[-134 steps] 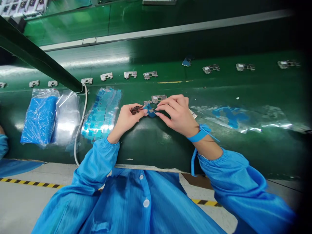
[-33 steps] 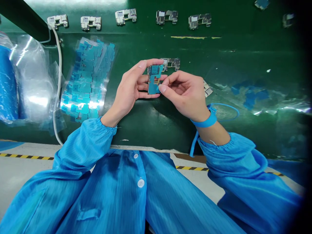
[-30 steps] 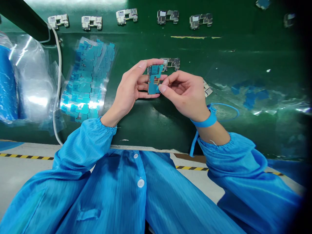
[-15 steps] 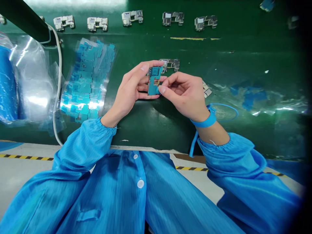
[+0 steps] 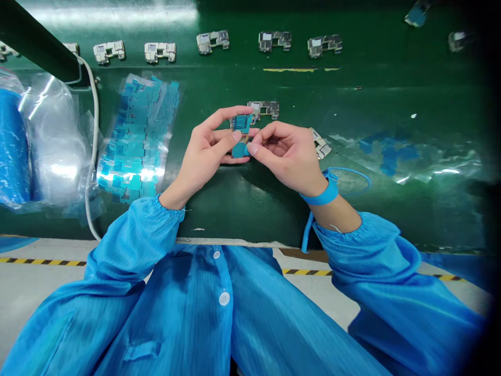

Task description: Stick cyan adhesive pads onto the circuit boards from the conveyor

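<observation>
Near the silver board (image 5: 265,109), the left hand (image 5: 205,143) clamps the blue board (image 5: 239,151); its thumb, earlier lifted aside, now lies across the blue face. The right hand (image 5: 287,151) pinches the edge.

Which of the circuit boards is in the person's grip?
The blue-faced board, held in the left hand with the right hand at its edge. The other boards, including the blue one at upper right, lie on the green bench.
</observation>
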Available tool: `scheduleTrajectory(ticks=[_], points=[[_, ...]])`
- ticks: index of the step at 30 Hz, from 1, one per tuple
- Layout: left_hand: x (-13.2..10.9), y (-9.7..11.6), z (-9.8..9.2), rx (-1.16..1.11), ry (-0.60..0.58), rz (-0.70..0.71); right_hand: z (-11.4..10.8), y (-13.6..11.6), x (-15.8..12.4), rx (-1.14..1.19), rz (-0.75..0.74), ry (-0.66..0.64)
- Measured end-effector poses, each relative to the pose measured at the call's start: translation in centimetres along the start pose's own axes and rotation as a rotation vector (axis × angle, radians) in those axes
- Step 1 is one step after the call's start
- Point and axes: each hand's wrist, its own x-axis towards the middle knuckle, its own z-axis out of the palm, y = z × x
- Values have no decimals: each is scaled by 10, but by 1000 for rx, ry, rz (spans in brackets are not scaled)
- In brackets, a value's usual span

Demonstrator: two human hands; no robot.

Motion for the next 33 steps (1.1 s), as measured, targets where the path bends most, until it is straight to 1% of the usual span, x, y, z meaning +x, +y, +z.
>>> scheduleTrajectory(ticks=[2,4,9,13,17,21,28,33], points=[[1,-1,0,-35,6,3,0,-1,0,-15,-14,3],[1,0,0,-38,-4,44,-1,-4,0,-39,-33,25],[-2,4,0,31,35,139,-5,-13,3,-48,-69,116],[-6,9,5,41,45,172,-3,-11,3,-19,-66,49],[-9,10,9,24,39,150,-1,-7,0,-34,-53,-42],[-10,9,9,-3,17,125,1,-10,-1,-85,-75,-23],[-9,3,10,29,89,128,4,-16,-1,-114,-106,-54],[-5,-1,9,-15,104,78,5,-13,-1,-92,-79,-64]])
